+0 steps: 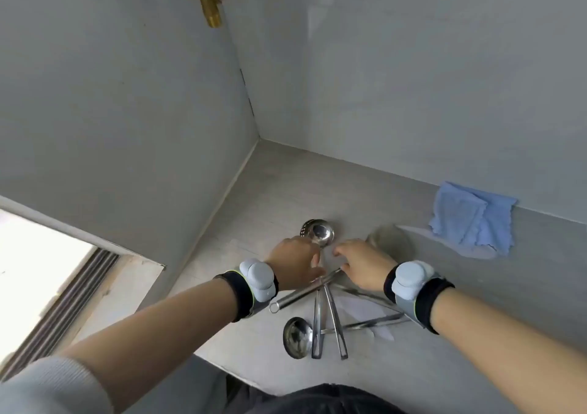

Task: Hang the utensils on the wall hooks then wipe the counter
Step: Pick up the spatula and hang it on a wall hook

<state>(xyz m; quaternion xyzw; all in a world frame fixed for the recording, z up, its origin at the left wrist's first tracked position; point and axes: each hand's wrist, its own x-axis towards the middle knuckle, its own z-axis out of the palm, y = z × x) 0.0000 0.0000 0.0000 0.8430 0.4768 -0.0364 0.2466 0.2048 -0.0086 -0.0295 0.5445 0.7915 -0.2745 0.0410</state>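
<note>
Several steel utensils lie in a crossed pile on the grey counter (444, 366). A slotted ladle (319, 232) has its bowl at the far side, and a second ladle (297, 337) lies at the near side. My left hand (293, 263) is curled over the pile just below the slotted ladle's bowl, its fingertips hidden. My right hand (365, 266) pinches a tubular-handled utensil (295, 296), whose round head (392, 242) shows blurred beyond my knuckles. A folded blue cloth (473, 220) lies against the back wall at the right.
The counter sits in a corner between two grey walls. A brass valve (211, 4) sticks out high on the left wall. A bright window with a grille (47, 286) is at the lower left. The counter's front edge is close to my body.
</note>
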